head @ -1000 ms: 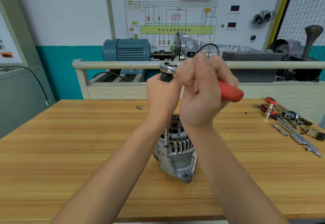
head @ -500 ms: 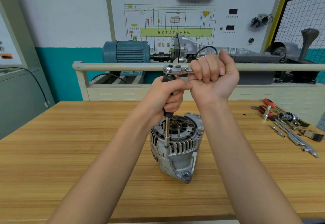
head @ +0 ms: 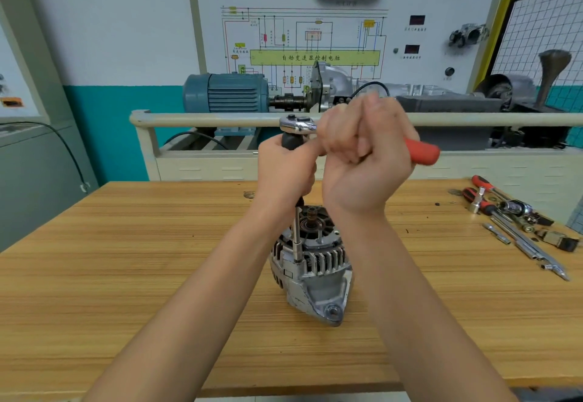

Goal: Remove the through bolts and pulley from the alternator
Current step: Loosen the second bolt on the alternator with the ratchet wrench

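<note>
Right hand (head: 362, 161) is wrapping its fingers round the ratchet (head: 299, 125) handle, swinging it back rightward from half a second ago, so a bolt's loosening. Left hand (head: 284, 168) is gripping the extension (head: 296, 237). Alternator (head: 312, 269) is sitting mid-tabletop (head: 126, 275), spare tools (head: 517, 221) near the right edge, left side being roomy.

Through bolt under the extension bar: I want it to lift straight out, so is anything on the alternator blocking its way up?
Only the tool itself. The extension bar stands on the bolt at the alternator rim, held by the left hand; the right hand grips the ratchet. Nothing else overhangs.
</note>
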Available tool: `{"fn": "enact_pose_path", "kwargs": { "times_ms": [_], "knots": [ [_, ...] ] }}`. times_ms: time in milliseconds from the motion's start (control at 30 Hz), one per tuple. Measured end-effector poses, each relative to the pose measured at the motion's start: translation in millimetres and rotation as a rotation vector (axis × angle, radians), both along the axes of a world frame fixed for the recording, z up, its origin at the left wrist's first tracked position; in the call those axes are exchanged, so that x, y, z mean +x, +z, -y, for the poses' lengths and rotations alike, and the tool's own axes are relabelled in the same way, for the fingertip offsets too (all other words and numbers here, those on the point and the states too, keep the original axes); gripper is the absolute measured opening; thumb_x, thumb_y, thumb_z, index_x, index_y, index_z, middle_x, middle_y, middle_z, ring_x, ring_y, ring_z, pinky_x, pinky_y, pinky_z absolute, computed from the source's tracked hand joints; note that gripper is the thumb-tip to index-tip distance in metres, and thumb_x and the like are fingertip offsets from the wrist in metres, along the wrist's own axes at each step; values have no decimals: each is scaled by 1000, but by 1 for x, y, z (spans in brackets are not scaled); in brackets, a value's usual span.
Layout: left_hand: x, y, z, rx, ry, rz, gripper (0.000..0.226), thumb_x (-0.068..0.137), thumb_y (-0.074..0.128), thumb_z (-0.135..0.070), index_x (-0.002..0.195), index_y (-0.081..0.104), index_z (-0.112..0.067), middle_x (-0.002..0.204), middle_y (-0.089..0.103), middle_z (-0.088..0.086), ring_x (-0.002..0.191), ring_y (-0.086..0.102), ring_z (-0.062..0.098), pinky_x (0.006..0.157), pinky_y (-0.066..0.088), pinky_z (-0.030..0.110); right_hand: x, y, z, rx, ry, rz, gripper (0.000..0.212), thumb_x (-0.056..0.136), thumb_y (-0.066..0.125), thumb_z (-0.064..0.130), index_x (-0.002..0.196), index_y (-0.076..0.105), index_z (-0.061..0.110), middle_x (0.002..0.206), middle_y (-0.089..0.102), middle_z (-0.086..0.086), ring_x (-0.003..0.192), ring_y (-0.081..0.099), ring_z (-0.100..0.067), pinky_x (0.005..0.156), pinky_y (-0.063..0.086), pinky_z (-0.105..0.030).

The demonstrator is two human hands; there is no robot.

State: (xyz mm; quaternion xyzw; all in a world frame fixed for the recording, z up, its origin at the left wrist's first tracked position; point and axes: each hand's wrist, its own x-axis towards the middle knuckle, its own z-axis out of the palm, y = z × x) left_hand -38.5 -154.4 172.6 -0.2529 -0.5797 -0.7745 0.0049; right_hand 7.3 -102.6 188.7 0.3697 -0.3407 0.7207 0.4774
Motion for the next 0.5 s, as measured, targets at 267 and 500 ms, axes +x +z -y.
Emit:
{"fn": "enact_pose_path", "kwargs": {
  "times_ms": [267,500],
  "knots": [
    [-7,7,12,-144,-484,-17,44,82,58,-4,45,41,-19,39,28,-4,32,22,10,36,20,17,-19,9,-48,-399,843,238,47,84,43,14,38,34,14,32,25,2,39,7,-10,39,17,-20],
    [-4,5,6,-90,-306,17,50,87,52,1,49,28,-20,38,21,-6,31,14,9,37,14,13,-5,4,-34,-236,475,192,51,90,38,11,39,36,18,35,26,4,37,15,-12,41,25,-24]
  ]
}}
